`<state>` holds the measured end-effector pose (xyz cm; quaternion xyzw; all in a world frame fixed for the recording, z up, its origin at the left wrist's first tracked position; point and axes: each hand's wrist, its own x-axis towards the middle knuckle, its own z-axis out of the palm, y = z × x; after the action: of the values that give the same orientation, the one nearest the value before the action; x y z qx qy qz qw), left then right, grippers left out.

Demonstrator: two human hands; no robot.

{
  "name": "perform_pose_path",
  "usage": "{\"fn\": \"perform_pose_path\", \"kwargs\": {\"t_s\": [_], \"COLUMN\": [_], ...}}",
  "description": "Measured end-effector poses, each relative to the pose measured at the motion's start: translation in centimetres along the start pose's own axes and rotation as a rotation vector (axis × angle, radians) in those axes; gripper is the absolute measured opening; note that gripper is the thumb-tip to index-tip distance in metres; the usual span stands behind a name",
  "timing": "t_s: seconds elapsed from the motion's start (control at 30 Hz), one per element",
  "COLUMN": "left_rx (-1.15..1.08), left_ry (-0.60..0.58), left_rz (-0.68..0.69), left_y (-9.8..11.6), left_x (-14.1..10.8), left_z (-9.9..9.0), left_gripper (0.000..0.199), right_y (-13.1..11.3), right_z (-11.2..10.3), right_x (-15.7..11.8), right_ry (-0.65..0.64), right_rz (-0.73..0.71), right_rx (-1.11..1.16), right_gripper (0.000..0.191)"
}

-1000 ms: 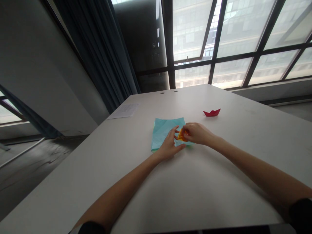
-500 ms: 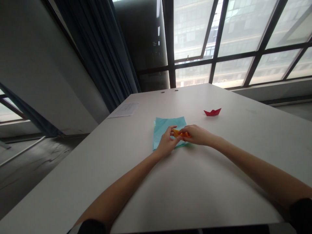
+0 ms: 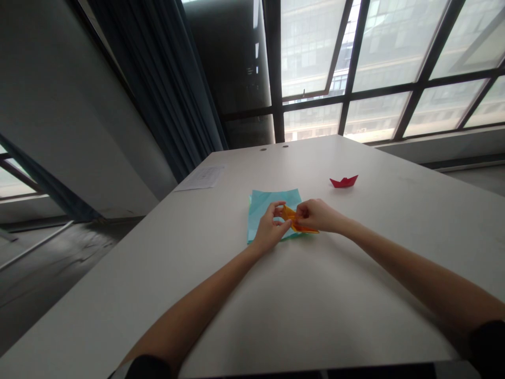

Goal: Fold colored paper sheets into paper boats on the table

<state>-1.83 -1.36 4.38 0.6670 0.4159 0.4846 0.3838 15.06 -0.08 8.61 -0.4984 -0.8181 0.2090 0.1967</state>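
Observation:
Between my hands is a folded orange origami paper boat (image 3: 307,229), above the near right part of a stack of light blue paper sheets (image 3: 260,202). My left hand (image 3: 272,225) grips the boat's left end between thumb and fingers. My right hand (image 3: 317,215) pinches its upper middle part, fingers curled and pressed together. One pointed end of the orange paper shows below my right hand, reaching past the stack's right edge. Part of the boat is hidden behind my fingers.
A red origami boat (image 3: 344,182) stands on the white table (image 3: 292,305), beyond my right hand. A printed white sheet (image 3: 201,177) lies at the table's far left edge. Windows and a dark blue curtain (image 3: 165,79) are behind the table.
My right hand has shifted slightly and its fingers have curled in more. More of the orange paper shows now, with a pointed end out at the lower right. My left hand stays nearly in place.

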Motion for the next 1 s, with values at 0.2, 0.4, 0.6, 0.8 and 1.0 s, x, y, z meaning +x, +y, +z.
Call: {"fn": "perform_pose_path", "kwargs": {"t_s": [0.2,0.4,0.6,0.8,1.0], "left_rx": [0.004,0.020,-0.043,-0.001,0.078], "left_ry": [-0.011,0.023,0.051,-0.050,-0.043], "left_rz": [0.022,-0.018,-0.049,0.015,-0.031], "left_y": [0.1,-0.5,-1.2,-0.9,-1.1], "left_x": [-0.3,-0.2,-0.2,-0.3,-0.1], "left_z": [-0.1,-0.1,-0.2,-0.3,-0.2], "left_gripper": [0.043,0.042,0.049,0.038,0.029], "right_y": [0.4,0.6,0.9,0.3,0.3], "right_z": [0.0,-0.2,-0.2,-0.1,0.2], "right_x": [0.2,0.2,0.6,0.6,0.5], "right_ry": [-0.161,-0.170,-0.008,0.036,0.005], "right_rz": [0.112,0.132,0.068,0.160,0.058], "right_rx": [0.474,0.685,0.849,0.958,0.878], "right_gripper": [0.026,0.018,0.018,0.011,0.016]}}
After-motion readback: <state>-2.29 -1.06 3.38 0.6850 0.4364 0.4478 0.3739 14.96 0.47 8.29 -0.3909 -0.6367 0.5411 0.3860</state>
